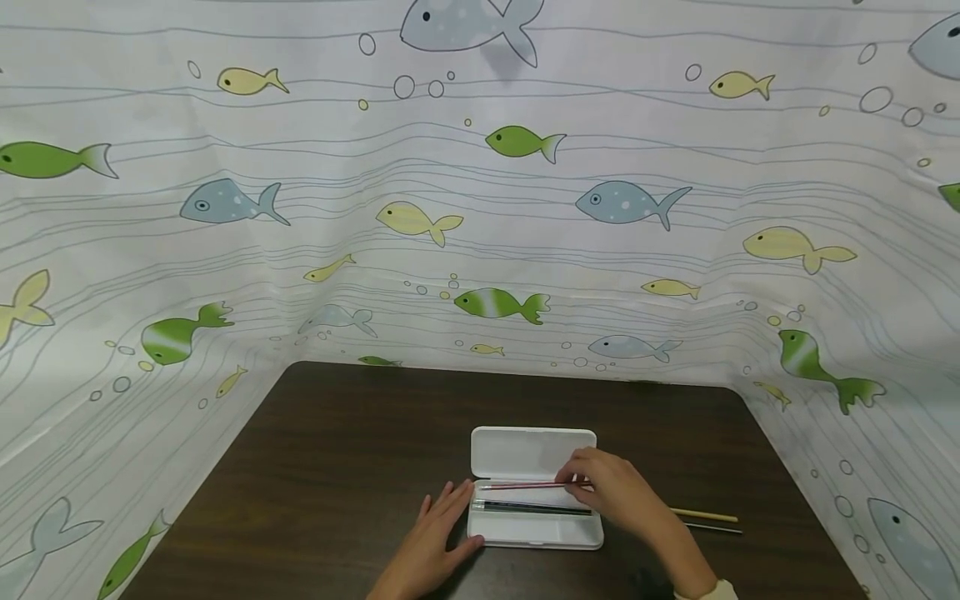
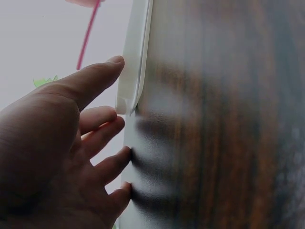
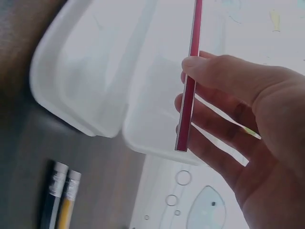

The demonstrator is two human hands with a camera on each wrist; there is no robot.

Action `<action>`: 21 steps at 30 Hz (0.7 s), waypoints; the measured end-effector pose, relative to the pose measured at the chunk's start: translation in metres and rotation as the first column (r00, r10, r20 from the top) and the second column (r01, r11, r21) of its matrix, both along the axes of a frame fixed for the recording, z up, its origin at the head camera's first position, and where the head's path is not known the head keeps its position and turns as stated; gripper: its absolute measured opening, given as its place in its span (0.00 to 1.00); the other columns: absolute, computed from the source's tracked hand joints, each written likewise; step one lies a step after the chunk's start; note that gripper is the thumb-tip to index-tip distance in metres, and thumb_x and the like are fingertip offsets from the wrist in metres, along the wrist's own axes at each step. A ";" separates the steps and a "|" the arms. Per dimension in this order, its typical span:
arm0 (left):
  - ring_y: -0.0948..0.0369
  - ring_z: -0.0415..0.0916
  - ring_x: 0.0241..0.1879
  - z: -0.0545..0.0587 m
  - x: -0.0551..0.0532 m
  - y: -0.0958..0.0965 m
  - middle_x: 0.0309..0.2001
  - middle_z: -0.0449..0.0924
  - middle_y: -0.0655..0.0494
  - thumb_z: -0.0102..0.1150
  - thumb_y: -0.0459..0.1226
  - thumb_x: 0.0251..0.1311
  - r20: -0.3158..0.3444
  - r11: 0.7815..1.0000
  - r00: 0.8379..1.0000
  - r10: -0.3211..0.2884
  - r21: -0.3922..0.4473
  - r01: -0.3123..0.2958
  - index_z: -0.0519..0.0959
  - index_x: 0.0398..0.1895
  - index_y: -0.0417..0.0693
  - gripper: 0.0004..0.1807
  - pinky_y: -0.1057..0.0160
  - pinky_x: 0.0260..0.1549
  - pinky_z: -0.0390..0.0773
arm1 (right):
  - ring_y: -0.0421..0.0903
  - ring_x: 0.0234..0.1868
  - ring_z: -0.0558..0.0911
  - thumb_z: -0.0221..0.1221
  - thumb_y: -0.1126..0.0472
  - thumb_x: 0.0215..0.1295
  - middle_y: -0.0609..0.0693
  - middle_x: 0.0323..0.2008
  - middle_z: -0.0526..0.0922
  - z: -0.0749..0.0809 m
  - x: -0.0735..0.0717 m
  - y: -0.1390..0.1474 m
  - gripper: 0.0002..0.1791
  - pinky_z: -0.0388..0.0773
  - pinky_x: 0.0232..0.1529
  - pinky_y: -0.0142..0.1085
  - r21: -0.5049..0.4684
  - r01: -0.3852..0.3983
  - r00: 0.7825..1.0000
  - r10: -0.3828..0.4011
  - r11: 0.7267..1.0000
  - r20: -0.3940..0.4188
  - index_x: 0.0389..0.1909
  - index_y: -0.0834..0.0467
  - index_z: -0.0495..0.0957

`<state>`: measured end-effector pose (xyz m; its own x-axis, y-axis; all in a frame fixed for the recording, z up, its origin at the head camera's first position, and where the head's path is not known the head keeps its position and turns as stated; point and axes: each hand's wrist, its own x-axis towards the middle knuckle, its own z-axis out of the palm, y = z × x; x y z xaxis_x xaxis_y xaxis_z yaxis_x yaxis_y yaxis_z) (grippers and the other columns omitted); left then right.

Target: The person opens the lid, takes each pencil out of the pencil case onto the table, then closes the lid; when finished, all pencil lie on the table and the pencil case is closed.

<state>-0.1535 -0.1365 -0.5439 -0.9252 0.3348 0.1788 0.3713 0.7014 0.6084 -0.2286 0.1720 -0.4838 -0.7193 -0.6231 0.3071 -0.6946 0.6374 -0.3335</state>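
We see the right hand [image 1: 609, 485] with its grip squeezed on a red pencil [image 3: 186, 114], the thumb on one side and the fingers on the other. The red pencil is up over the white case [image 1: 517, 530], lying sideways along its back part. The left hand [image 1: 433, 535] is not holding anything: its grip is apart, with the fingers stretched out and the thumb away from them. We see it at the left end of the case, with the thumb near the front corner and some fingertips down on the counter [image 1: 360, 425]. The lid [image 1: 517, 450] is tipped back, away from us. In the front part of the case we find a dark pencil [image 1: 536, 507], lying nearly flat from left to right. Past the right end, partly behind the right arm, a yellow pencil [image 1: 707, 515] and a black pencil [image 3: 51, 202] lie close together on the dark brown counter. All around the back and sides we see a white cloth [image 1: 315, 142] with wavy lines and green, yellow and blue fish [image 1: 517, 142].
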 end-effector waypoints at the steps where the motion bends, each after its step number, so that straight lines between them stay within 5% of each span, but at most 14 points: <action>1: 0.41 0.55 0.70 0.000 0.000 0.000 0.71 0.62 0.47 0.63 0.51 0.63 0.002 1.000 1.000 0.001 -0.002 -0.001 0.63 0.73 0.44 0.40 0.31 0.63 0.50 | 0.32 0.33 0.78 0.71 0.64 0.55 0.34 0.33 0.78 0.002 0.000 0.001 0.11 0.78 0.33 0.32 -0.003 -0.007 1.000 0.007 1.000 -0.015 0.35 0.44 0.85; 15: 0.41 0.54 0.71 0.003 0.000 0.000 0.72 0.62 0.48 0.63 0.52 0.62 0.036 1.000 0.999 0.005 -0.005 -0.005 0.62 0.73 0.46 0.40 0.31 0.63 0.49 | 0.32 0.34 0.78 0.70 0.63 0.56 0.34 0.33 0.77 0.004 0.001 0.007 0.10 0.78 0.33 0.33 -0.006 0.002 1.000 -0.002 1.000 -0.008 0.35 0.43 0.85; 21: 0.41 0.54 0.70 0.003 0.000 0.000 0.72 0.62 0.47 0.62 0.52 0.62 0.024 1.000 1.000 0.002 0.000 -0.002 0.63 0.73 0.44 0.40 0.30 0.62 0.49 | 0.30 0.35 0.78 0.70 0.63 0.56 0.33 0.35 0.78 0.003 0.004 0.026 0.10 0.79 0.34 0.33 -0.039 0.042 0.997 -0.040 0.998 0.058 0.37 0.45 0.85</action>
